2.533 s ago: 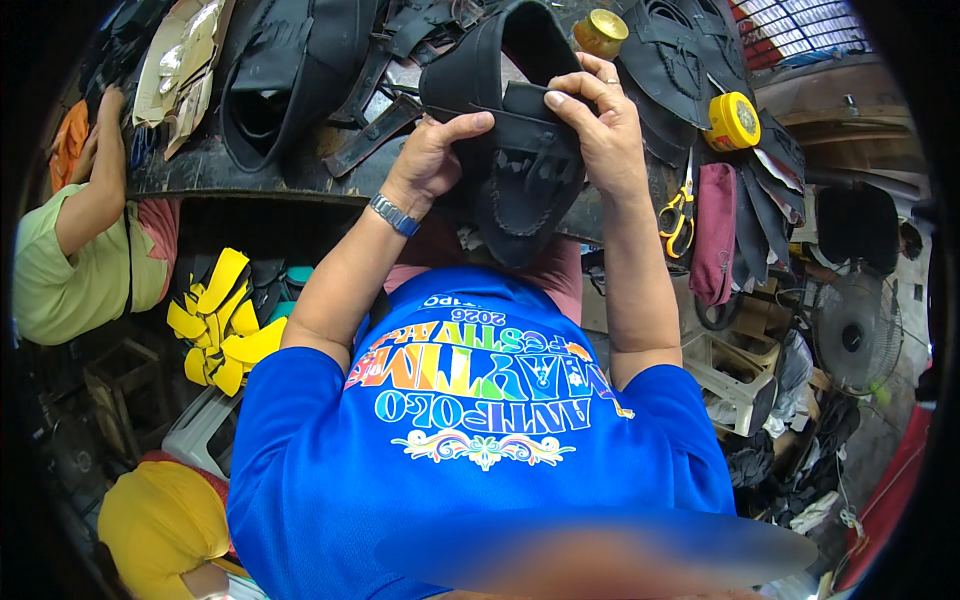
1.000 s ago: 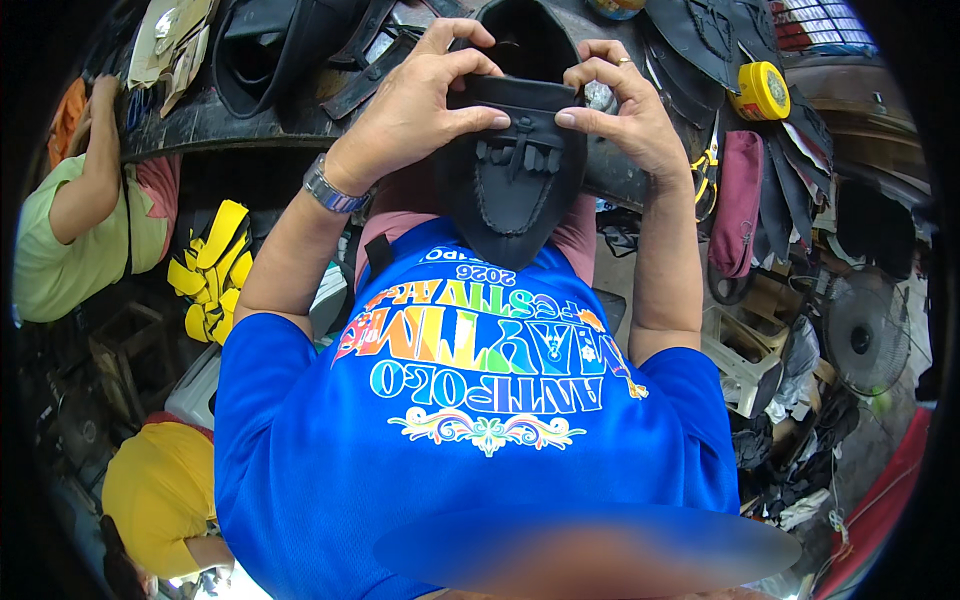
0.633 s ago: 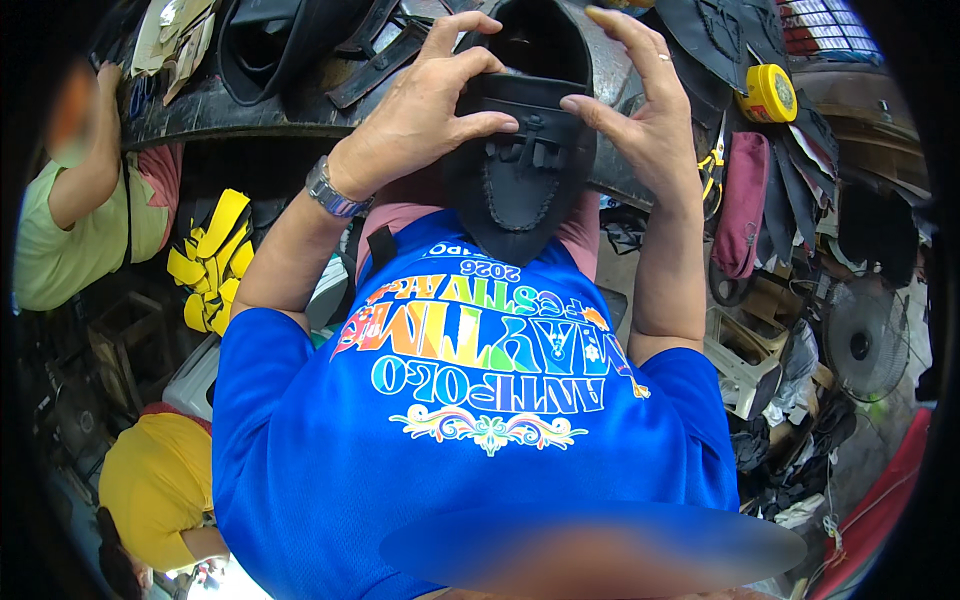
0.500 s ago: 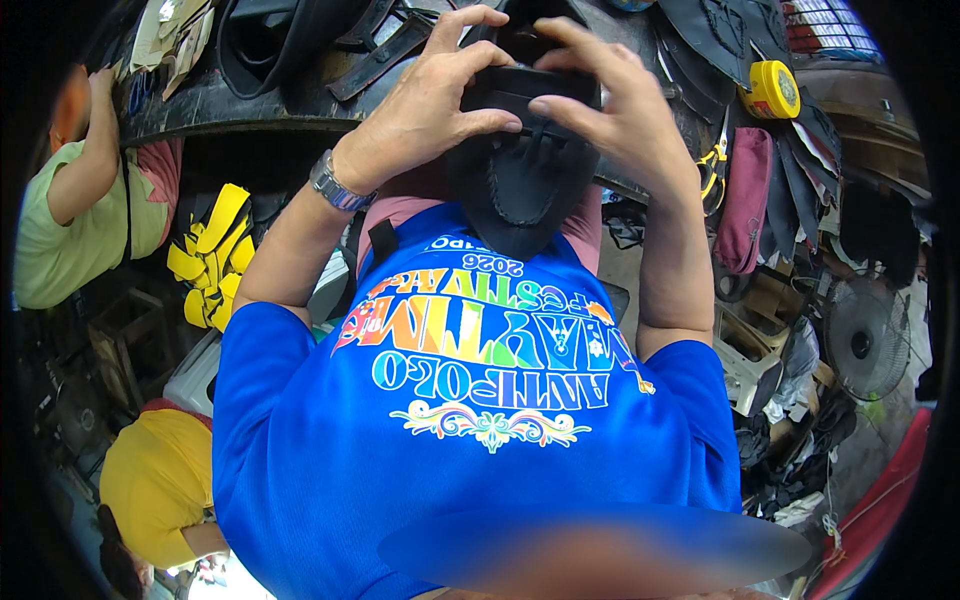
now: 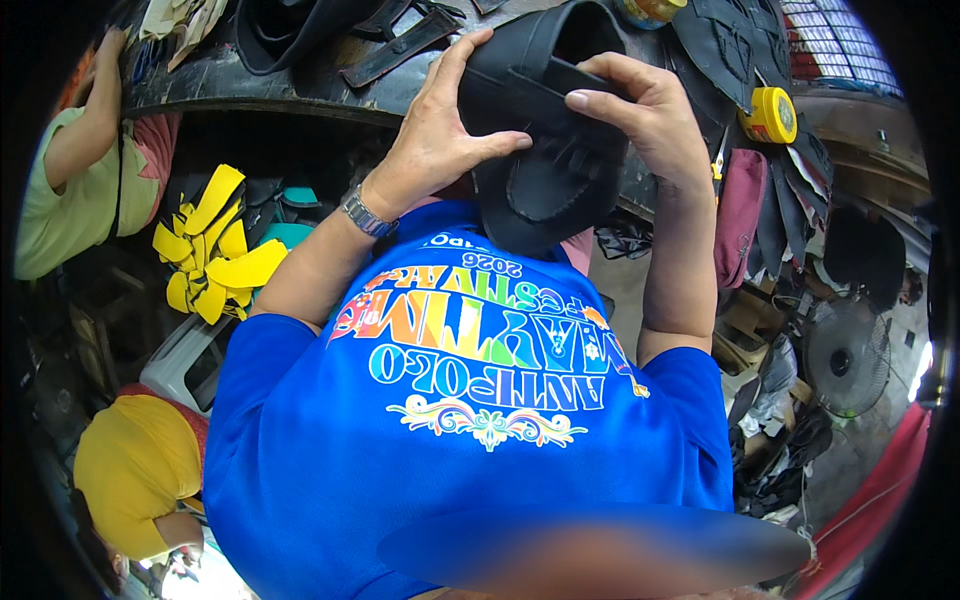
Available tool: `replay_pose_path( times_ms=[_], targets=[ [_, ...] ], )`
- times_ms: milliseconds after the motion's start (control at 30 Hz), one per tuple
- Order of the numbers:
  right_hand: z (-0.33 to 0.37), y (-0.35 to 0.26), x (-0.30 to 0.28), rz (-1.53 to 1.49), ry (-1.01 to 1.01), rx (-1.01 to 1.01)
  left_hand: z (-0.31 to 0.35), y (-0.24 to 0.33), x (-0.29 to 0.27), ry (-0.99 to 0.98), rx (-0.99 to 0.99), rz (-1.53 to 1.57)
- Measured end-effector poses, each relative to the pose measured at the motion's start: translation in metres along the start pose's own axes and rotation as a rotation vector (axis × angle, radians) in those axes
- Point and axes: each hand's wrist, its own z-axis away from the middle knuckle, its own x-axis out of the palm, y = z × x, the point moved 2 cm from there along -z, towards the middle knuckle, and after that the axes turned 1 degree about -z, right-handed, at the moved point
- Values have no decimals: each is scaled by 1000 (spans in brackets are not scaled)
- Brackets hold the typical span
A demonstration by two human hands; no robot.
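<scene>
A black leather shoe upper (image 5: 555,185) hangs over the near table edge in front of my chest. Its rounded, stitched toe points toward me and its opening faces away. My left hand (image 5: 437,130) grips it from the left side, fingers along the outer wall and thumb on the front; a metal-band watch is on that wrist. With my right hand (image 5: 650,110) I pinch the right edge of the opening between thumb and fingers. Part of the right fingers is hidden behind the leather.
The dark worktable (image 5: 270,92) carries another black leather piece (image 5: 285,35), flat black strips and a yellow tub (image 5: 770,115). A maroon pouch (image 5: 741,215) hangs at the right edge. Yellow cut pieces (image 5: 215,245) lie at left. Two other people sit left; a fan (image 5: 847,355) stands right.
The shoe upper has turned and tilted, so more of its side and opening shows. My right hand has closed on the opening's edge. My left hand has shifted slightly right and down.
</scene>
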Motion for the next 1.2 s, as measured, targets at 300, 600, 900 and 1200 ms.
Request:
replay_pose_path(
  times_ms=[300, 600, 900, 1200],
  targets=[
    [7, -5, 7, 165, 33, -42, 12, 2, 22, -94, -509, 1100],
    [27, 38, -11, -237, 757, -226, 7, -14, 33, -233, -798, 1698],
    [38, 86, 23, -1459, 106, 46, -12, -22, 36, -166, -729, 1558],
    [28, 82, 26, -1389, 273, 20, -9, -22, 35, 103, -576, 1498]
  ],
)
